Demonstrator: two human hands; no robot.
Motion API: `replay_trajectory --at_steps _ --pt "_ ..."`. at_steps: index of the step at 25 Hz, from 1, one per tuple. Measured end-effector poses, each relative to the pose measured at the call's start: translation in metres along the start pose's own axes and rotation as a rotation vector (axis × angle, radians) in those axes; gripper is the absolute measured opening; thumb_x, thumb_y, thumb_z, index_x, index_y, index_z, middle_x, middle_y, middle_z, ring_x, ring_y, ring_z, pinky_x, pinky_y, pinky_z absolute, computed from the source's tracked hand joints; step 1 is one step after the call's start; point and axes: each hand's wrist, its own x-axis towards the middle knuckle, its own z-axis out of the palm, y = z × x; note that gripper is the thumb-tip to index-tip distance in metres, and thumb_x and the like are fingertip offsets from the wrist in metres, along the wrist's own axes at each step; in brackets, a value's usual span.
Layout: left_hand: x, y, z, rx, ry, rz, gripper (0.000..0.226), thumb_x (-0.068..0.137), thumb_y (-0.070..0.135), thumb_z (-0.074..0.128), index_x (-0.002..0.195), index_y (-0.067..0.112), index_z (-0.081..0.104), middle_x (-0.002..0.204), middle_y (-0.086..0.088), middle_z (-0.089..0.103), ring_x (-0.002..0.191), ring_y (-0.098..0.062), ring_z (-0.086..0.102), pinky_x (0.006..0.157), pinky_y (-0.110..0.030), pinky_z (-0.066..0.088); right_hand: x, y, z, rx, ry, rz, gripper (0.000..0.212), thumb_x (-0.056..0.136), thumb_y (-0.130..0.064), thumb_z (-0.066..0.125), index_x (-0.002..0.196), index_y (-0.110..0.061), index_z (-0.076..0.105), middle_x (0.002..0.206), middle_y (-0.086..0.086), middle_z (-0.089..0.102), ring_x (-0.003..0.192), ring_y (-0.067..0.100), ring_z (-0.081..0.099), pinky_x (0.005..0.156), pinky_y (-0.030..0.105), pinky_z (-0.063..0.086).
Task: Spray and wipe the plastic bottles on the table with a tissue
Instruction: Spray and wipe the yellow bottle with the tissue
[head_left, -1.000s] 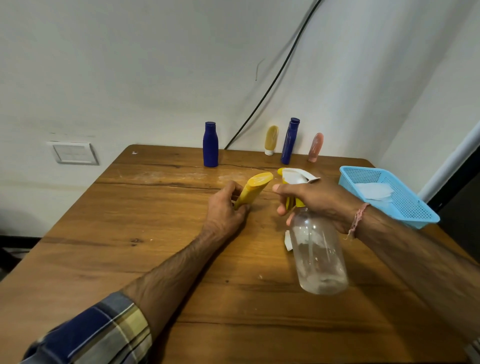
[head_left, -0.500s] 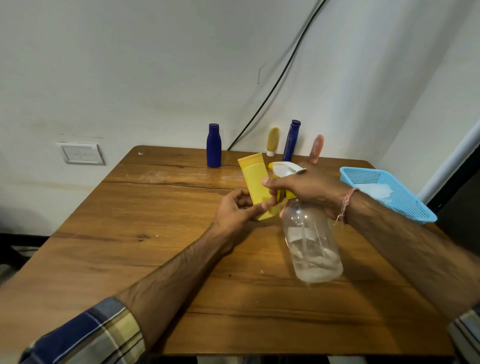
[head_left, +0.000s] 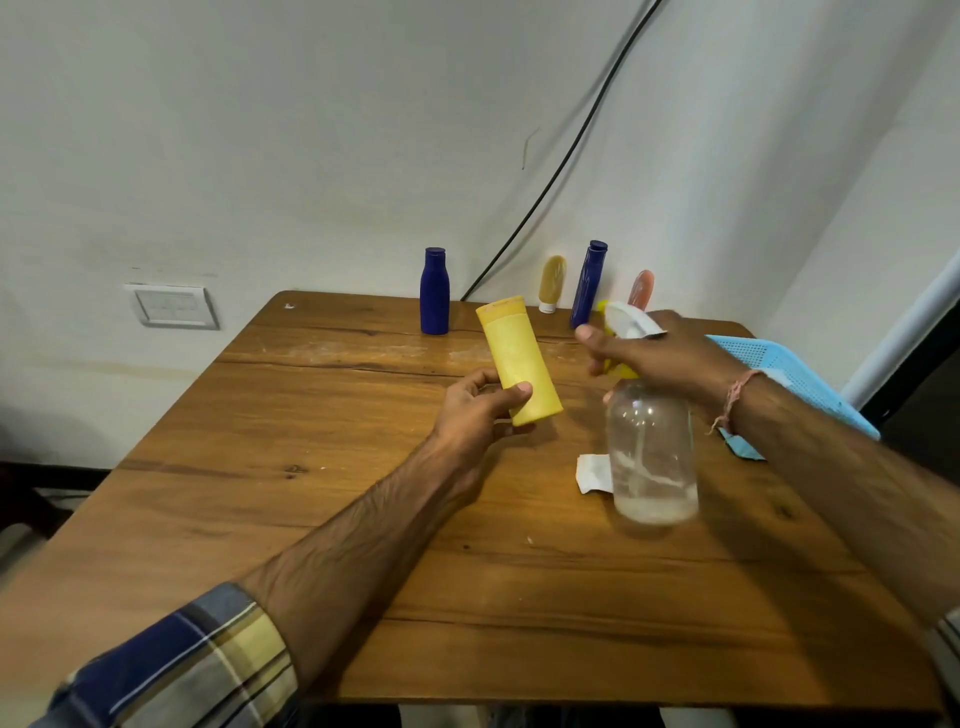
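My left hand (head_left: 475, 415) grips the lower end of a yellow plastic bottle (head_left: 517, 356) and holds it tilted above the wooden table (head_left: 363, 519). My right hand (head_left: 660, 358) holds a clear spray bottle (head_left: 649, 457) by its white and yellow trigger head, nozzle turned toward the yellow bottle, a short gap between them. A white tissue (head_left: 592, 473) lies on the table, partly behind the spray bottle. At the back edge stand a dark blue bottle (head_left: 434, 291), a tan tube (head_left: 551, 283), a second blue bottle (head_left: 587, 283) and a pink tube (head_left: 642, 288).
A light blue plastic basket (head_left: 769, 358) sits at the table's right edge, mostly behind my right forearm. A small teal scrap (head_left: 743, 448) lies beside it. A black cable (head_left: 545, 187) runs down the wall to the table's back edge. A wall switch (head_left: 171, 306) is left.
My left hand lifted the yellow bottle from lying near the table to upright and tilted. The spray bottle moved a little to the right, opening a gap between the two.
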Motion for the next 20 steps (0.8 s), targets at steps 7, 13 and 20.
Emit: replay_trajectory --at_steps 7,13,20 --pt "0.012 -0.007 -0.001 -0.055 0.06 -0.079 0.038 0.093 0.013 0.07 0.128 0.014 0.056 0.126 -0.013 0.065 0.108 -0.03 0.07 0.085 -0.044 0.062 0.019 0.062 -0.017 0.054 0.38 -0.006 0.059 0.079 -0.071 0.063 0.113 -0.023 0.058 0.101 0.006 0.07 0.086 0.028 0.074 0.087 0.047 0.059" --pt "0.023 -0.009 -0.007 -0.021 0.074 -0.069 0.036 0.097 0.018 0.066 0.131 0.013 0.056 0.127 -0.011 0.066 0.108 -0.027 0.07 0.088 -0.045 0.062 0.012 0.076 -0.014 0.132 0.318 -0.009 0.058 0.075 -0.061 0.071 0.119 -0.023 0.059 0.11 0.003 0.068 0.1 0.024 0.07 0.093 0.05 0.056" --pt "0.032 -0.01 -0.008 0.034 0.044 -0.03 0.035 0.097 0.019 0.065 0.13 0.014 0.056 0.128 -0.01 0.064 0.113 -0.029 0.068 0.085 -0.043 0.061 -0.035 0.09 -0.001 0.344 0.587 0.103 0.071 0.071 -0.03 0.087 0.129 -0.029 0.046 0.135 0.004 0.052 0.113 0.017 0.055 0.094 0.039 0.052"
